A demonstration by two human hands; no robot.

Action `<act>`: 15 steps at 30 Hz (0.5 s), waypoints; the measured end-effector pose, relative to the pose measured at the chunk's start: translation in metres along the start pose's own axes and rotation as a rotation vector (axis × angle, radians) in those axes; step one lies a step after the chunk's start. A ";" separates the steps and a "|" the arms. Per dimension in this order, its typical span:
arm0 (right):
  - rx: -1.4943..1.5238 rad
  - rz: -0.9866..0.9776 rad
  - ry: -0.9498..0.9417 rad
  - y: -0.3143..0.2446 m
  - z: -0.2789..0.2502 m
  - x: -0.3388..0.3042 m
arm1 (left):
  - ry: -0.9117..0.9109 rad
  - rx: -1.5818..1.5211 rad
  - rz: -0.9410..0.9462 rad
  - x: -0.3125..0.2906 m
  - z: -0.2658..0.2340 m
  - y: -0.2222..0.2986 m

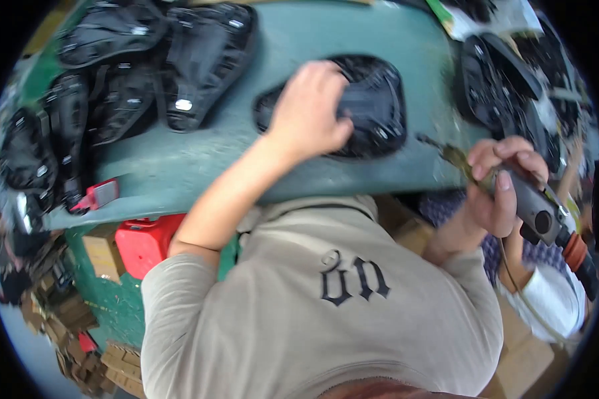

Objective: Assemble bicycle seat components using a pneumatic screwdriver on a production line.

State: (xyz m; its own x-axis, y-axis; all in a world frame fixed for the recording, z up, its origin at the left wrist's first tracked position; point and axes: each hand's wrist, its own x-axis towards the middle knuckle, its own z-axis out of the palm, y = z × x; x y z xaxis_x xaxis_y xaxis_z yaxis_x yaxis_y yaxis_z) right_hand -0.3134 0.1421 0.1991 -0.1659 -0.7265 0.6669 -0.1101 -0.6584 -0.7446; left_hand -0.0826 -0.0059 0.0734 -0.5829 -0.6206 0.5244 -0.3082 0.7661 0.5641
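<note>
In front of me on the green table a black moulded plastic part (pixel 373 110), rounded and wider at its right end, lies flat. My left hand (pixel 309 110) is curled over its narrower middle, thumb toward me and fingers bent on the far side, slightly blurred. My right hand (pixel 502 179) grips an electric screwdriver (pixel 539 216) off the table's front edge. Its bit points left toward the part and stays apart from it. A thin cable hangs beneath the tool.
Several similar black parts (pixel 209 63) crowd the table's left side, with a small red-framed object (pixel 102 194) near the front edge. More black parts (pixel 496 86) stand at the right. A red stool (pixel 143 246) is under the left edge. Another person's sleeve (pixel 552 292) shows at right.
</note>
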 end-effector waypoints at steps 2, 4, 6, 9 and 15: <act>-0.064 0.072 0.103 0.021 -0.014 -0.016 | -0.048 0.151 0.010 -0.002 -0.008 0.005; -0.091 0.154 0.150 0.053 -0.020 -0.028 | -0.194 0.329 0.029 -0.003 -0.023 0.014; -0.129 0.221 0.185 0.068 -0.019 -0.031 | -0.200 0.247 0.050 -0.001 -0.038 0.022; -0.127 0.270 0.195 0.087 -0.013 -0.030 | -0.070 0.195 0.054 0.012 -0.082 0.028; -0.128 0.311 0.196 0.099 -0.008 -0.023 | 0.586 0.373 -0.166 0.040 -0.186 -0.037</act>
State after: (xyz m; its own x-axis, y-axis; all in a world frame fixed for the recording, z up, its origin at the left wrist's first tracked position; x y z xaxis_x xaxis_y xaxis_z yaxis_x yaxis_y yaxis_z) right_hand -0.3286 0.0956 0.1097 -0.3932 -0.8281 0.3995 -0.1446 -0.3734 -0.9163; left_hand 0.0455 -0.0901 0.1925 -0.0384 -0.6414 0.7662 -0.6556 0.5949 0.4651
